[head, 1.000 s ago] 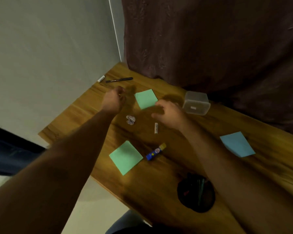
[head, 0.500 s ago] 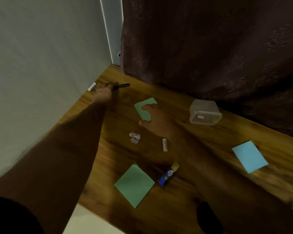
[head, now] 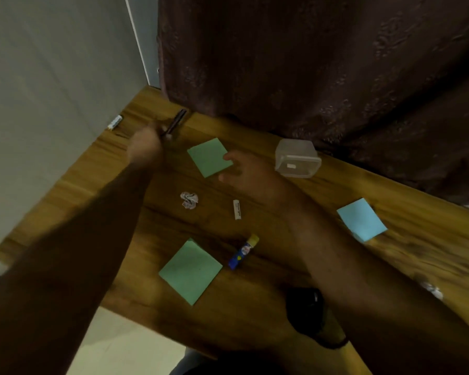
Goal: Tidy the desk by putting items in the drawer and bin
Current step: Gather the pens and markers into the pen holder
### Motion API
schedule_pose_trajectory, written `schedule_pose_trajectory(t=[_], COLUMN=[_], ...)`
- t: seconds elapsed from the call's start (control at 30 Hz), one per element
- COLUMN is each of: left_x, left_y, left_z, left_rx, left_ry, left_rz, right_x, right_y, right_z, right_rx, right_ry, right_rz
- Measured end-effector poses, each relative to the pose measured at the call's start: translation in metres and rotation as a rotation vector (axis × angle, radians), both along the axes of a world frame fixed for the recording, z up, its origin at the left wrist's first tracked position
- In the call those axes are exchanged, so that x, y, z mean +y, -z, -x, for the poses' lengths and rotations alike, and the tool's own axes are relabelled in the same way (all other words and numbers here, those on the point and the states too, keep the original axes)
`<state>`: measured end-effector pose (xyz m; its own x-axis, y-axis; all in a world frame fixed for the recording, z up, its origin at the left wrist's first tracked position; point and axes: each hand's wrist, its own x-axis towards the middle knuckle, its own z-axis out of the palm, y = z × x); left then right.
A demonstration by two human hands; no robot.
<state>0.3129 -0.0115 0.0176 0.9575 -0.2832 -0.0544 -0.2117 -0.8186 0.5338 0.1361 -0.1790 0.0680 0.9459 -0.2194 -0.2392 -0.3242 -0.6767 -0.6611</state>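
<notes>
A dark pen (head: 175, 125) sits in the upper left of the frame, near the desk's far corner. The left hand (head: 144, 148) has closed its fingers around the pen's near end and tipped it up off the wood; 0.5 seconds ago the pen lay flat with the hand just arriving at it. The image is blurred here, so the exact grip is unclear.

The right hand (head: 244, 173), at centre frame, rests with relaxed, spread fingers, its fingertips touching the edge of a green sticky note (head: 209, 157). Earlier it covered more of that note, so it appears to have drawn back slightly.

This likely means the pen is the first item on its way to the drawer, which is not in view.

Still lying on the wooden desk (head: 404, 255): a crumpled paper ball (head: 189, 200), a small white tube (head: 237, 209), a blue glue stick (head: 243, 251), a second green note (head: 190, 272), a blue note (head: 361, 220) and a clear plastic container (head: 297, 161).
</notes>
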Motion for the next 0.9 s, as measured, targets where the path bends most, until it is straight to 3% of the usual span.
schedule_pose_trajectory(t=[0.13, 0.37, 0.53, 0.73, 0.9], left_x=[-0.023, -0.065, -0.069, -0.059, -0.053], left_y=[-0.028, -0.072, -0.079, -0.060, -0.038], left_z=[0.084, 0.234, 0.314, 0.385, 0.423], left_rx=[-0.053, -0.060, -0.014, -0.031, 0.068], left_ry=[0.208, 0.248, 0.233, 0.045, -0.081], left_rz=[0.390, 0.707, 0.781, 0.740, 0.672], right_x=[-0.015, -0.038, -0.057, -0.068, -0.060], right_y=[-0.029, -0.066, -0.085, -0.065, -0.027], right_z=[0.024, 0.107, 0.194, 0.270, 0.303], right_rx=[-0.169, -0.407, -0.487, -0.438, -0.297], right_ry=[0.092, 0.193, 0.121, 0.089, 0.012], right_rz=[-0.100, -0.287, -0.322, -0.315, -0.078])
